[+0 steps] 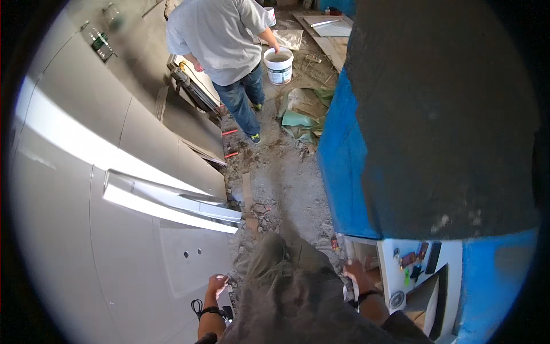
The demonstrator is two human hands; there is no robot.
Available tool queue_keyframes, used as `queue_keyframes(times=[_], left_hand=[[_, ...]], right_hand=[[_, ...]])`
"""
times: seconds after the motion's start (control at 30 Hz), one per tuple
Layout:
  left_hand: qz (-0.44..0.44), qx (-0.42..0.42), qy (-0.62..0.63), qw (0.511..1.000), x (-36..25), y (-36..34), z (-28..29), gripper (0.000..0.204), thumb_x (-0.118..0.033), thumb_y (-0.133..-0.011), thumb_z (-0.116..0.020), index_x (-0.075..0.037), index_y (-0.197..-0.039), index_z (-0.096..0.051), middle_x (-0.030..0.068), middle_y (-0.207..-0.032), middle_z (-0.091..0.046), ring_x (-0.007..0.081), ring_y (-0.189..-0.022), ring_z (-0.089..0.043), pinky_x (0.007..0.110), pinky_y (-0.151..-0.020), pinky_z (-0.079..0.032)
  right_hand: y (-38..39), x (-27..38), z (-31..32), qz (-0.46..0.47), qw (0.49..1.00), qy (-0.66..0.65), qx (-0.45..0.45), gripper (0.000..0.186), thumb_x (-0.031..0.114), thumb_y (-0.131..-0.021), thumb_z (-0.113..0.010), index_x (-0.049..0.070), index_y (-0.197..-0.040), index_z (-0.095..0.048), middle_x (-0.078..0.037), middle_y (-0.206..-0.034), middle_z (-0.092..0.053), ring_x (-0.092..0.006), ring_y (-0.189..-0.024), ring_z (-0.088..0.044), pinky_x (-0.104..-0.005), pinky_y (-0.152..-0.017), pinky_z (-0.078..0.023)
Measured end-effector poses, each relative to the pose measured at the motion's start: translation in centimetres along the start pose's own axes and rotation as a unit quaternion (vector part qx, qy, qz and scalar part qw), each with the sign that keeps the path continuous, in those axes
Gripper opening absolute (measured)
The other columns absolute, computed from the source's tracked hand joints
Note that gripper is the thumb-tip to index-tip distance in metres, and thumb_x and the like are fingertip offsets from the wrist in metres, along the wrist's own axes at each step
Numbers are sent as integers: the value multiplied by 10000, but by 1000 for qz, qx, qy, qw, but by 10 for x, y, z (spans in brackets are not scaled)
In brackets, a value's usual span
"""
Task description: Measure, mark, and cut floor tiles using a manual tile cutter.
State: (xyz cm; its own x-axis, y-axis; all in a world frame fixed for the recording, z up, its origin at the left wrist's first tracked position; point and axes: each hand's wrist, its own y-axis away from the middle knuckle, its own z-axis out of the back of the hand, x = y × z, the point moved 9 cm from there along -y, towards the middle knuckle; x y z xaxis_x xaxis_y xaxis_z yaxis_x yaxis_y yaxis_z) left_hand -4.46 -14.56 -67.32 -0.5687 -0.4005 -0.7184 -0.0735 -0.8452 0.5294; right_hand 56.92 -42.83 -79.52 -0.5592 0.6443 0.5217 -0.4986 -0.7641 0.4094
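Note:
My left hand (pixel 217 282) hangs low beside the pale tiled wall, its fingers curled. A small whitish patch shows at them, too small to make out. A dark band circles that wrist, and a black cable loop (pixel 196 307) hangs next to it. My right hand (pixel 355 272) is down by the white cabinet (pixel 391 265), at its left side; its fingers are blurred, so I cannot tell whether they grip anything. Under it shows a thin whitish curved thing (pixel 344 292). On the cabinet top lie small red, green and black items (pixel 409 261) and a round roll (pixel 397 299).
Ahead, a person in a grey shirt (pixel 220 37) carries a white bucket (pixel 279 70) by its rim. Rubble and a crumpled green sheet (pixel 301 117) litter the floor. Boards (pixel 197 83) lean at the left; a white metal profile (pixel 172 200) juts out. Blue-and-black wall (pixel 344 155) borders the right.

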Motion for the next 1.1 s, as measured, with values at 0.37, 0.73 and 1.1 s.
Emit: queue_keyframes(times=[0.37,0.73,1.1], left_hand=[[117,-54,245,961,71,0,-24,116,-122,-927,-616,-13,-910,-581,90,-690,-580,219,-572,-603,363,-515,-507],[-121,-116,138,976,-137,-31,11,238,-209,-950,-612,5,-1054,-624,85,-864,-690,150,-670,-660,289,-566,-523],[-4,-86,341,936,113,86,17,181,-209,-952,-616,-57,-872,-562,81,-654,-586,180,-453,-530,317,-370,-359]], right_hand=[[-41,119,107,126,963,-222,-83,344,272,-944,-664,-14,-1134,-672,-193,-908,-735,-294,-799,-725,-423,-683,-573],[68,-22,-88,132,988,43,66,344,425,-871,-662,95,-931,-739,-168,-969,-729,-361,-934,-688,-500,-795,-537],[-31,28,-94,223,947,171,153,347,387,-838,-650,96,-1013,-723,-215,-971,-710,-413,-921,-684,-494,-763,-549]])
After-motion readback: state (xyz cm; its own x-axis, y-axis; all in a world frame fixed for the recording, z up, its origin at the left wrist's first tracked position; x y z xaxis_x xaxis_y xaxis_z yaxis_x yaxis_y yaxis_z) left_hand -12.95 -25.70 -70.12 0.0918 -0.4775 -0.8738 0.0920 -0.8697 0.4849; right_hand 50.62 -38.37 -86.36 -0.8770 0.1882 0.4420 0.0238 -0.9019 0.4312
